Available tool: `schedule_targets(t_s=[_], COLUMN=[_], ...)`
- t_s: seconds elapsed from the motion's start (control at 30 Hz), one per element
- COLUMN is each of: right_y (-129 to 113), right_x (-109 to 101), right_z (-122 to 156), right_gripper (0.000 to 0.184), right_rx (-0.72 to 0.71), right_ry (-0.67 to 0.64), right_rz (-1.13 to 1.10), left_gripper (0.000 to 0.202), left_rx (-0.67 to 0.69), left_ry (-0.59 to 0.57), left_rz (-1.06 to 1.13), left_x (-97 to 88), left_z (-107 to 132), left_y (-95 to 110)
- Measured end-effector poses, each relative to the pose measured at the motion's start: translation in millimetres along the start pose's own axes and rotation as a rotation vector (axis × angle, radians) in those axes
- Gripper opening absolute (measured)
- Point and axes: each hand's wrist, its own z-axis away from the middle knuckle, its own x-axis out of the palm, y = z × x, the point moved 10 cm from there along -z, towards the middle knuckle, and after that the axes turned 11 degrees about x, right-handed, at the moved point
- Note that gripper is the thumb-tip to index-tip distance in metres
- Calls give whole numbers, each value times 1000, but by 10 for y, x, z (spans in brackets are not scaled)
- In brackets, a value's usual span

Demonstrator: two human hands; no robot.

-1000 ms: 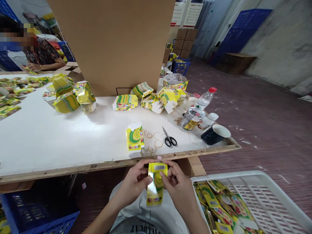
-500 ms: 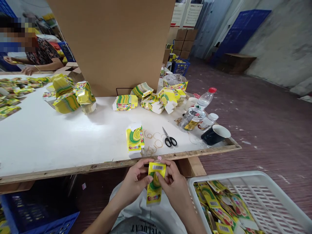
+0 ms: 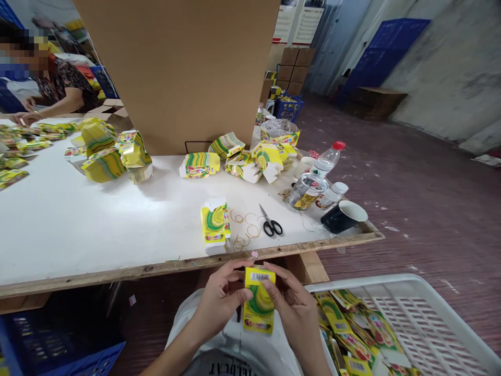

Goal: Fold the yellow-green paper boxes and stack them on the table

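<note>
You are holding a yellow-and-green printed carton point(image 3: 259, 308) between your two hands, just in front of the table edge, its barcode end away from you and its lettered end towards you. Your left hand point(image 3: 219, 293) is pinching its left edge, the thumb lying on the front and the fingers curling behind. Your right hand point(image 3: 295, 305) is pinching it from the other side, the thumb pressing on the front face near the barcode. Whether the carton is lying flat or opening out, you are not showing clearly enough to tell.

By the look of it, you are steadying and working the carton with both thumbs; the next move is probably calling for light, even pressure, so that the thin card is not creasing.

Beyond your hands, on the white table point(image 3: 156, 224), a stack of matching cartons point(image 3: 214, 225) is standing ahead and slightly left. Rubber bands point(image 3: 239, 243) are lying just beside it, and black-handled scissors point(image 3: 267, 216) are resting further right. Near your right hand, a white plastic crate point(image 3: 410, 279) is holding loose printed cartons point(image 3: 352, 331). Low on your left hand's side, a blue crate point(image 3: 94, 360) is sitting well apart.
</note>
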Motion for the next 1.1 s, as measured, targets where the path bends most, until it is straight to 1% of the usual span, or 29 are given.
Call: schedule_targets(t_s=[0.07,0.1,0.13,0.17,0.2,0.23,0.27,0.33,0.37,0.4,0.43,0.47,0.5,0.53,0.6,0.63,0.7,0.73,0.77,0.8,0.87,0.93,0.97,1.0,1.03,1.1], right_y=[-36,-68,-107,-153,-202,-260,-318,-380,-369,-322,-259,-179,-97,1,114,149,171,181,189,198,208,205,205,212,231,299], right_x=[11,-20,-107,-268,-486,-774,-1065,-1476,-1616,-1682,-1682,-1601,-1441,-1198,-585,-295,217,406,544,627,653,555,491,433,389,361], right_z=[38,58,79,102,128,165,206,259,269,255,223,167,93,-2,-207,-313,-514,-599,-669,-720,-754,-696,-638,-566,-486,-323], right_gripper=[28,28,27,27,28,29,33,46,54,57,56,52,47,41,36,36,41,41,39,37,33,33,34,35,37,37], right_rx=[-15,-22,-25,-28,-31,-37,-50,-118,-140,-144,-129,-95,-54,4,61,84,83,82,78,78,82,91,100,116,141,211], right_ry=[9,10,27,77,143,251,352,433,454,437,410,366,312,237,105,76,45,34,26,21,18,22,21,14,1,-41], right_rz=[42,79,140,232,360,516,689,1025,1123,1149,1114,1031,908,784,493,351,256,216,187,152,79,17,-14,-57,-113,-250], left_gripper=[44,45,46,44,42,39,37,44,50,55,59,62,63,64,64,63,62,61,59,56,50,43,41,41,43,47], left_rx=[-16,-11,9,52,114,188,278,380,403,387,369,352,336,327,323,326,335,341,345,345,340,340,334,321,296,189], left_ry=[-35,-56,-73,-78,-70,-44,7,114,138,120,87,47,3,-34,-78,-83,-65,-51,-40,-29,34,159,215,248,252,205], left_rz=[44,31,-8,-78,-187,-325,-493,-876,-1026,-1135,-1204,-1248,-1267,-1268,-1234,-1199,-1103,-1051,-1003,-959,-873,-724,-610,-473,-324,-43], left_x=[87,116,124,97,32,-69,-201,-471,-571,-639,-678,-689,-675,-644,-567,-539,-524,-532,-545,-561,-624,-714,-743,-745,-711,-566], left_z=[25,32,29,12,-19,-58,-99,-180,-222,-271,-311,-337,-347,-343,-311,-293,-265,-256,-248,-240,-214,-167,-144,-130,-129,-144], left_y=[0,18,55,118,203,308,435,616,655,629,580,520,455,402,343,339,372,402,432,462,535,609,617,596,544,365])
